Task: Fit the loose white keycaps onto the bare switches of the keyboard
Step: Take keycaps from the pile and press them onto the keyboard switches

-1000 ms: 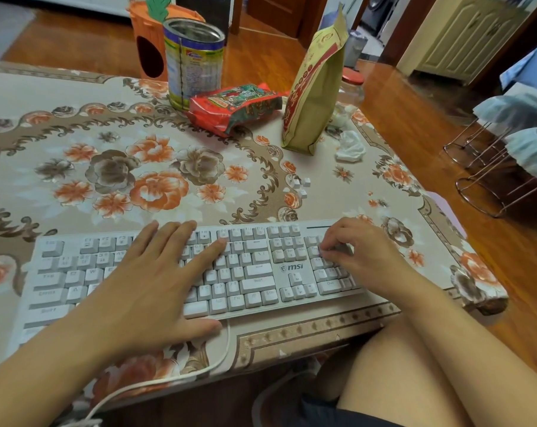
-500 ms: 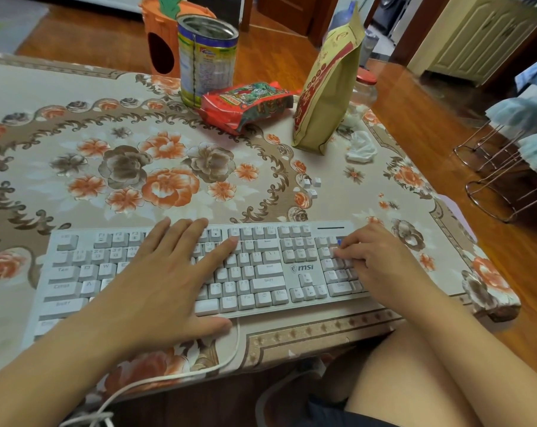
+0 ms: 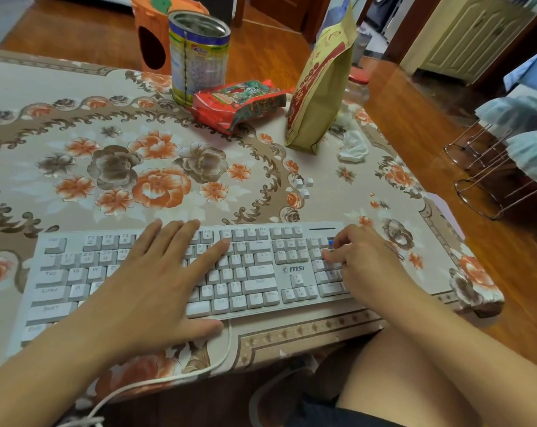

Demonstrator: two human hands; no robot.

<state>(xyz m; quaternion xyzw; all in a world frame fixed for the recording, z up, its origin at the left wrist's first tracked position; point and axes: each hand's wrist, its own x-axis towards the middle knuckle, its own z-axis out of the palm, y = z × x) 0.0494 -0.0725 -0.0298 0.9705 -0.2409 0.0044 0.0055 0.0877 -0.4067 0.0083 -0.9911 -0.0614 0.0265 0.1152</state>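
Fingers point(image 3: 338, 255) of the right hand point(image 3: 365, 266) now curl back off the numpad, uncovering a bare blue switch point(image 3: 331, 242), perhaps holding no keycap, while the left hand point(image 3: 156, 282) stays flat on the keyboard point(image 3: 261, 272).

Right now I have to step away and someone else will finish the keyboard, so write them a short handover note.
Left hand: open, flat on the keyboard, steadying it.
Right hand: fingers curled over the number pad; whether its grip holds a keycap cannot be seen.
A bare switch shows blue just above those fingertips.
Loose keycaps lie on the tablecloth beyond the keyboard.
Done: most keys capped.
Left: cap the bare switch, then fit the loose ones.
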